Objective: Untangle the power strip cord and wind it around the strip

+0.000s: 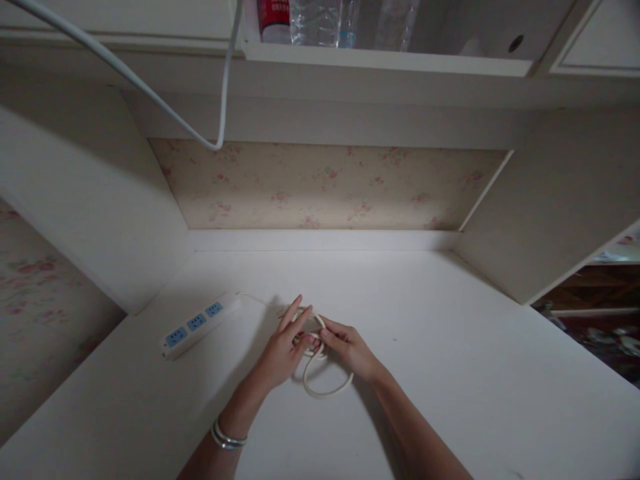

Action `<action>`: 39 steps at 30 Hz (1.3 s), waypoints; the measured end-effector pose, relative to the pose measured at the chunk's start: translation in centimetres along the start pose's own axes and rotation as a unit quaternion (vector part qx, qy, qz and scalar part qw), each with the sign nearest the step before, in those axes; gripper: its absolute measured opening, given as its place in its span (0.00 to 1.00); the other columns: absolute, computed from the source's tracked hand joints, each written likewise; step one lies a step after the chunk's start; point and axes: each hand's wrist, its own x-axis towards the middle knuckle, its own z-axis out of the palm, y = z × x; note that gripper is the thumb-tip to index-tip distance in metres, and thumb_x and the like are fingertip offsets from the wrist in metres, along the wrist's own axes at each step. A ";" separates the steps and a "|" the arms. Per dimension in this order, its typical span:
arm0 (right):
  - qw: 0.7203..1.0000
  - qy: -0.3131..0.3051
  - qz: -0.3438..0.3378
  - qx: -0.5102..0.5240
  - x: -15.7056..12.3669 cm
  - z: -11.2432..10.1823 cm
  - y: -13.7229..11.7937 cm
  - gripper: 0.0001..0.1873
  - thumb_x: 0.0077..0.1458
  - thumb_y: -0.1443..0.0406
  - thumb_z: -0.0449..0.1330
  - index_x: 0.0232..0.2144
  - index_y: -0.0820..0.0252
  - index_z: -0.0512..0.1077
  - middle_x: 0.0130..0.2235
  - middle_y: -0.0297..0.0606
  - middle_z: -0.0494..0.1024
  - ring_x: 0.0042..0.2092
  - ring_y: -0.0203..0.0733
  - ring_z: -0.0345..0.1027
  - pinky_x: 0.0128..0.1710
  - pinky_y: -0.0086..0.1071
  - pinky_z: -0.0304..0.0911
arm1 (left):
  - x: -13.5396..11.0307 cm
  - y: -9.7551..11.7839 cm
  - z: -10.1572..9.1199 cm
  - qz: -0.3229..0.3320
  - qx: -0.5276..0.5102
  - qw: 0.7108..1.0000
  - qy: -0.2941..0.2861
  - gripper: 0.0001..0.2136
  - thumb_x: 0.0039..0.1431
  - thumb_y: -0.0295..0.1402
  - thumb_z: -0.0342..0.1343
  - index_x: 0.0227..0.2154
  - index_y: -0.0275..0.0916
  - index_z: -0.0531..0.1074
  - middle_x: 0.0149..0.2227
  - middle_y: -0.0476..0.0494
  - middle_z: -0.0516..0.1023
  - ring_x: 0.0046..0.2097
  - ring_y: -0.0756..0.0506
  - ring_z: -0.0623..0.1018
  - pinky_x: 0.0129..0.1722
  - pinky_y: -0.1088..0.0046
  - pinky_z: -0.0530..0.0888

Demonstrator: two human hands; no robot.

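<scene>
A white power strip [197,324] with blue sockets lies on the white desk [450,373] at the left. Its cream cord [327,387] runs right and is gathered into a small coil between my hands. My left hand [285,347] pinches the top of the coil, with two fingers stretched out above it. My right hand [347,347] grips the same coil from the right side, fingers closed on it. One loop of cord hangs out below both hands onto the desk. A silver bracelet [227,437] sits on my left wrist.
The desk sits in a recess with side panels [100,220] left and right and floral wallpaper [325,187] behind. A shelf [390,60] above holds plastic bottles [320,20]. A white cable [150,93] hangs down from the upper left.
</scene>
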 end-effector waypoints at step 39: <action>0.878 0.231 -0.027 -0.419 -0.6 1.6 0.8 0.11 0.56 0.67 0.50 0.36 0.56 0.73 0.32 0.35 0.77 0.34 0.41 0.66 0.35 0.31 0.55 | 0.8 -0.6 1.1 0.011 0.101 0.967 0.232 0.09 0.63 0.32 0.49 0.38 0.40 0.75 0.41 0.43 0.71 0.44 0.45 0.75 0.47 0.66 0.75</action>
